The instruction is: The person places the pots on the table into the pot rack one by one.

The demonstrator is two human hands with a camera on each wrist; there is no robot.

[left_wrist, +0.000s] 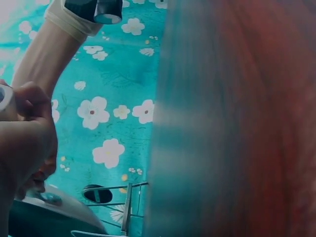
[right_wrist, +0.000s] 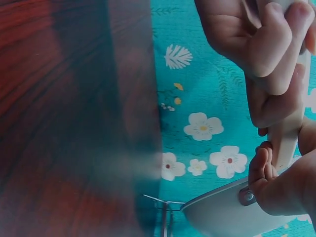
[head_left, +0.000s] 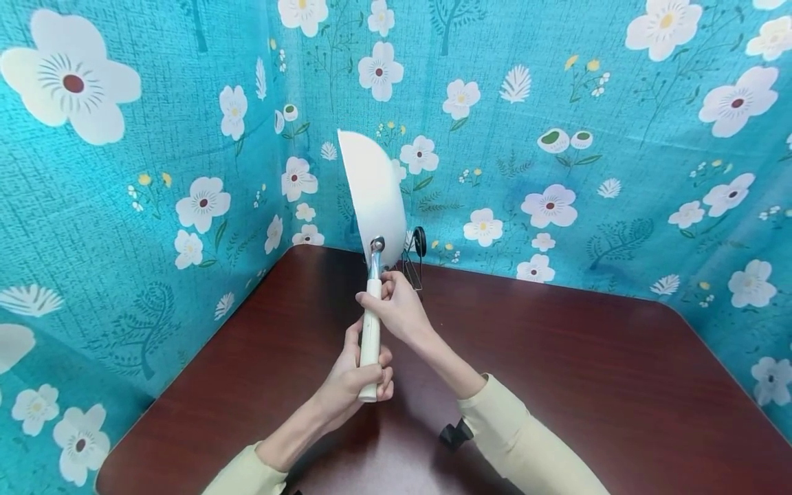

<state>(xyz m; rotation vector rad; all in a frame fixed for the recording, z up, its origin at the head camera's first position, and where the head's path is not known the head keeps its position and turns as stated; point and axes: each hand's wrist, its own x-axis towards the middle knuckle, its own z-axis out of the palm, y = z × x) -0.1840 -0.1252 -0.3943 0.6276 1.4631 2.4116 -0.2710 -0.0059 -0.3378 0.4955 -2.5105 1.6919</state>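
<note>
A white pan (head_left: 374,196) is held up on edge above the table, its rim facing left and its cream handle (head_left: 370,337) pointing down toward me. My left hand (head_left: 355,375) grips the handle's lower end, fingers wrapped round it. Higher up, close to the metal joint (head_left: 376,254), my right hand (head_left: 402,306) pinches the handle between thumb and fingers. In the right wrist view the left hand (right_wrist: 276,54) and right hand (right_wrist: 286,182) are both on the handle. The pan's inside is turned away from the head view.
Behind the pan a black wire rack (head_left: 411,271) with a round black disc (head_left: 419,242) stands on the dark red-brown table (head_left: 557,385). A teal flowered curtain (head_left: 495,151) closes off the back and left side. A black strap piece (head_left: 456,434) hangs by the right sleeve.
</note>
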